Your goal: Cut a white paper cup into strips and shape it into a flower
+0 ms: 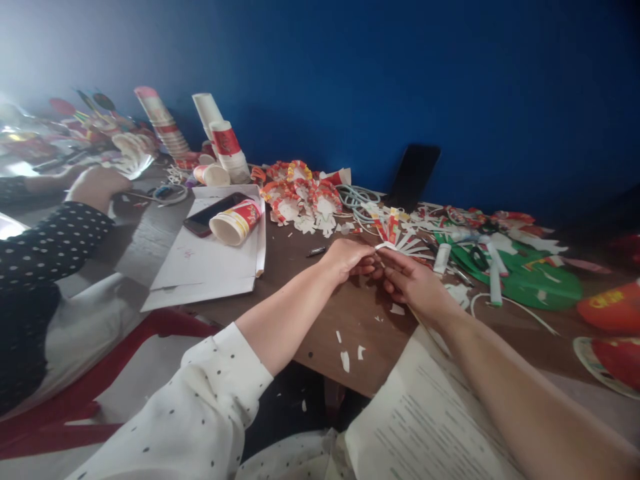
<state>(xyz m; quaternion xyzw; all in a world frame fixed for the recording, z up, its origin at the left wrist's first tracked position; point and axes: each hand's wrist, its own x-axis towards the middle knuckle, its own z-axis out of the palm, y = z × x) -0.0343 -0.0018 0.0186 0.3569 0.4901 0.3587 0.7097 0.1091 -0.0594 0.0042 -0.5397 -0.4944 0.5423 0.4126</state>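
Note:
In the head view, both hands meet above the brown table [325,327]. My left hand [353,259] is closed, its fingertips pinching the near edge of a paper cup cut into strips [407,245]. My right hand [416,283] is closed on the same cut cup from the other side. White strips and red-and-yellow printed ones fan out beyond the fingers. The base of the cup is mostly hidden by the hands. White paper scraps [345,360] lie on the table below them.
A propped phone [414,177] leans on the blue wall. Left are cut cups [303,193], a printed cup [236,222] on white card [200,267], and stacked cups [230,150]. Right lie a glue stick [443,259] and green sheet [545,283]. A co-worker's hand [97,187] is far left.

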